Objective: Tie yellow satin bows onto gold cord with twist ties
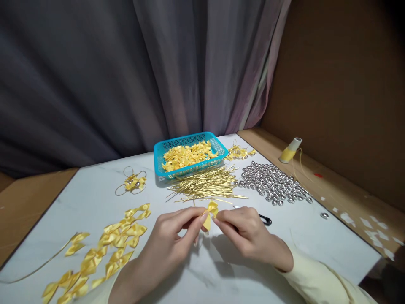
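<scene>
My left hand (172, 236) and my right hand (245, 230) meet over the white table (95, 198), both pinching one small yellow ribbon bow (210, 213) between thumb and fingertips. The bow stands just above the tabletop, between the two hands. A heap of thin gold wire pieces (205, 185) lies right behind the hands. To the left lies a string of yellow ribbon bows (117, 242). A black-handled tool (265, 219) pokes out from behind my right hand.
A blue plastic basket (190, 143) of yellow ribbon pieces stands at the back centre. Silver bells (274, 181) are piled at the right. A yellow thread spool (290, 150) stands on the wooden ledge. A finished bow with wire loops (133, 182) lies at left. A grey curtain hangs behind.
</scene>
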A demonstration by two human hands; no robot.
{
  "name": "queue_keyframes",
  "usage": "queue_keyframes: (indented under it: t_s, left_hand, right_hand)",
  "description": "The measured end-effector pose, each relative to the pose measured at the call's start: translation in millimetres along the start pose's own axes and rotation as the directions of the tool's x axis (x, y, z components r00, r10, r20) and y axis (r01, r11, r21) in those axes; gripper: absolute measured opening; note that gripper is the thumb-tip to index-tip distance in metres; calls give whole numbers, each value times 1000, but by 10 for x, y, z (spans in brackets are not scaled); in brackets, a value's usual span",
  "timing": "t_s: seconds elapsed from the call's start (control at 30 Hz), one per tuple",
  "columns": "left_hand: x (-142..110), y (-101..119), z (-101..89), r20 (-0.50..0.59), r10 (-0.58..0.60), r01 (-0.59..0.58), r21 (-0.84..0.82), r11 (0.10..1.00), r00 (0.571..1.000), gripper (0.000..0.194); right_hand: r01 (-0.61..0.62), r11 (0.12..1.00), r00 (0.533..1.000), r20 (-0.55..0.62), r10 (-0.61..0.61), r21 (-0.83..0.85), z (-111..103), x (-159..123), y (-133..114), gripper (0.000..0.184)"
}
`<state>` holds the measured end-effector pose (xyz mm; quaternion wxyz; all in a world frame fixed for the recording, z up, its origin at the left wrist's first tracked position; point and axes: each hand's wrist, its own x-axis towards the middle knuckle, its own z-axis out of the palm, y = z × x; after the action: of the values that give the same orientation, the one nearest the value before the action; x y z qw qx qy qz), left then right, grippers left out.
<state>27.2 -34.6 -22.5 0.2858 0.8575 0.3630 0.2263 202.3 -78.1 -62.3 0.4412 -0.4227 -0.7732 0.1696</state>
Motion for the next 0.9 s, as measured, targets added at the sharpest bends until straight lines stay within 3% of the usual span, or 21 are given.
queue_keyframes:
  t_s: [0.3, 0.47, 0.53, 0.67, 0.9]
  left_hand:
    - [-72, 1, 42, -91, 213, -202, 116, 972, 973, 16]
    - [-71, -25, 81, -172, 404, -381, 154, 912, 898, 23]
    - [-78, -37, 97, -147, 452, -426, 176, 887, 880, 25]
    - [-124, -58, 96, -58, 488, -459, 259, 850, 871, 30]
    - [-150, -54, -2, -74, 430, -393, 291, 872, 900, 28]
  right_hand:
    - [23, 1000, 1000, -20, -23, 18, 28, -19, 7, 26]
    - [17, 999, 1000, -12, -17, 33, 25, -18, 21, 26]
    - [21, 999, 1000, -7, -21, 41, 24, -18, 24, 27]
    - [16, 997, 1000, -17, -14, 77, 28, -18, 22, 26]
    - [-107, 982, 993, -25, 112, 153, -11, 49, 50, 14]
